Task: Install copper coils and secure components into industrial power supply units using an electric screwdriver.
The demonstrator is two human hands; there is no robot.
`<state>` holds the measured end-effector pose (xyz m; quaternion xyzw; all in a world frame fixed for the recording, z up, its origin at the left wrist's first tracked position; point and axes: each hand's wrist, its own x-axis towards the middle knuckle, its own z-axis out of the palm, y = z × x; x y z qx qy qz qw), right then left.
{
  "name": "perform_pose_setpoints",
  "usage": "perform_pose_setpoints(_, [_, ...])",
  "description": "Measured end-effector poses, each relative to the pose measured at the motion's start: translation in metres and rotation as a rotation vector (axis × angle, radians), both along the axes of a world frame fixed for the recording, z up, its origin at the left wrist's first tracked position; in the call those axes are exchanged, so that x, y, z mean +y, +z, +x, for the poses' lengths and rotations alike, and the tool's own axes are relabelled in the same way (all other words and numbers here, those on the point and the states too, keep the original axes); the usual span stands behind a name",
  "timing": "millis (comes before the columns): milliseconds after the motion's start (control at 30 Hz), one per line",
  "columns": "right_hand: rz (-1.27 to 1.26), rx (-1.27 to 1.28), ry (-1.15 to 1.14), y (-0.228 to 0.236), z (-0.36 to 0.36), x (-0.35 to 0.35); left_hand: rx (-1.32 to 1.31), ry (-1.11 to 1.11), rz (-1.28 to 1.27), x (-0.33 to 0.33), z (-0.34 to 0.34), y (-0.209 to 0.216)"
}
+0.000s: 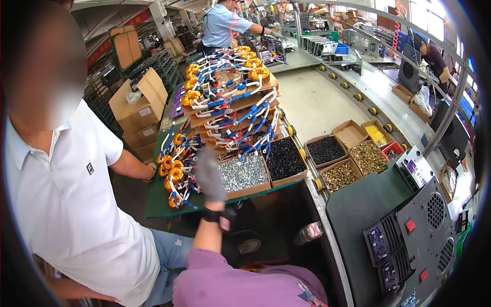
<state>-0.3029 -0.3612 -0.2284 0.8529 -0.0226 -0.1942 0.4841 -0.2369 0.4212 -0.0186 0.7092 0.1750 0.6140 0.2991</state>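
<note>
My left hand [209,176], in a grey glove, reaches over the green table at the left edge of a box of silver screws [244,171]. Motion smears its fingers, so whether it grips anything does not show. Just left of it lie copper-wound ring coils [175,175] with white, red and blue leads. More such coils [258,74] are stacked on cardboard layers behind. A dark panel [429,230] with round vent grilles and red switches rests at the right. My right hand is not seen.
Boxes of black screws [286,158] and brass-coloured fasteners [368,157] stand beside the roller-edged line. A person in a white shirt [87,204] stands close on my left. Another in light blue [222,25] works farther back. Cartons [138,110] stand behind the table.
</note>
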Motion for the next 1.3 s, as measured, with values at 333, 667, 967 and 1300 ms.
perform_pose_setpoints(333, [1.369,-0.719,-0.245,0.009,-0.012,0.01,1.322,0.7,-0.322,0.159,-0.037,0.002])
perform_pose_setpoints(667, [1.323,-0.883,-0.484,0.12,-0.002,0.112,1.353,0.631,-0.419,0.182,-0.041,0.019])
perform_pose_setpoints(967, [1.259,-0.753,-0.278,0.01,-0.011,0.016,1.402,0.656,-0.459,0.213,-0.036,-0.001])
perform_pose_setpoints(1300, [1.527,-0.963,-0.305,0.031,-0.004,0.034,1.117,0.707,-0.424,0.173,-0.045,0.017])
